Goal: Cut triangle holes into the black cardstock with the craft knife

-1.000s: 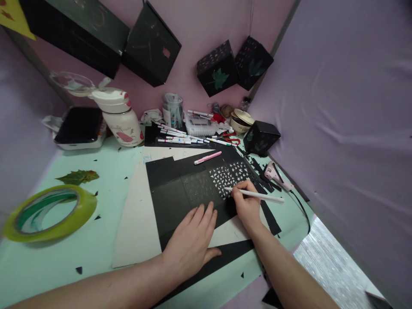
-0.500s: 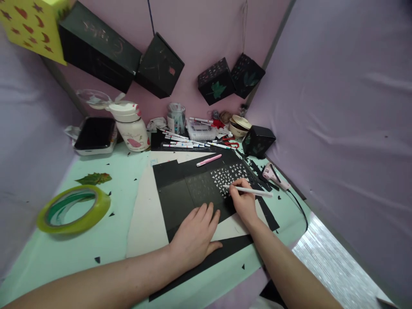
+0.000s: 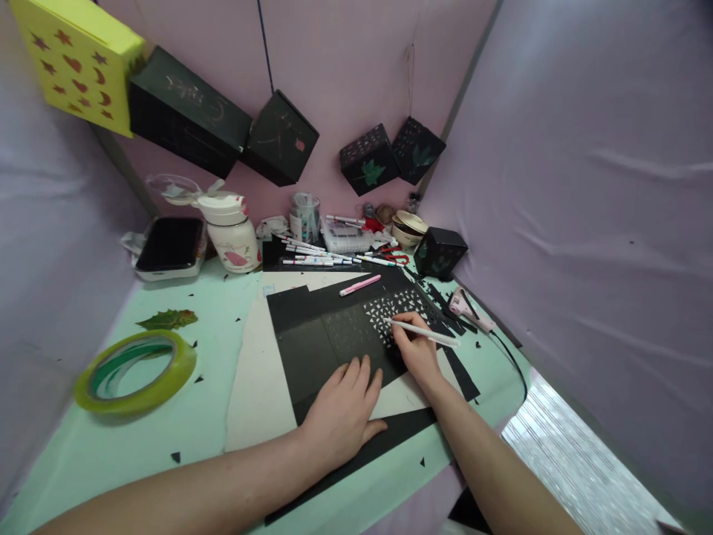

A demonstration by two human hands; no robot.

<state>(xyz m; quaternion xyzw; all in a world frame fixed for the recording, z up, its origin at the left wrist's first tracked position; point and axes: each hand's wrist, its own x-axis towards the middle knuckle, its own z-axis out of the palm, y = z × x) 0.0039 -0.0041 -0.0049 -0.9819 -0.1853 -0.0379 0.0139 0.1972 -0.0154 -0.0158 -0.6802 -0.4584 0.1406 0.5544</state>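
Note:
A sheet of black paper (image 3: pixel 304 349) lies on white sheets, with many small triangular cut-outs (image 3: pixel 384 316) on its right part and faint pencil-like marks in its middle. My left hand (image 3: pixel 342 409) rests flat on the lower part of the black paper, fingers stretched out. In a writing grip, my right hand (image 3: pixel 415 345) is shut on a slim white pen-shaped tool (image 3: pixel 431 334); its tip is at the cut-outs. The tip is too small to make out. A pink pen-shaped tool (image 3: pixel 360 285) lies just above on the black paper.
To the left are yellow-green tape (image 3: pixel 137 371) and a leaf (image 3: pixel 168 319). Markers (image 3: pixel 312 256), red-handled scissors (image 3: pixel 396 258), a white bottle (image 3: pixel 231 234) and a black box (image 3: pixel 441 253) stand or lie behind. A corded glue gun (image 3: pixel 471 308) lies right. Black boxes (image 3: pixel 283 140) hang above.
The camera view has shifted slightly, so the whole scene sits a little lower. The right hand and the white tool's tip have shifted slightly over the cut-outs; the left hand stays flat.

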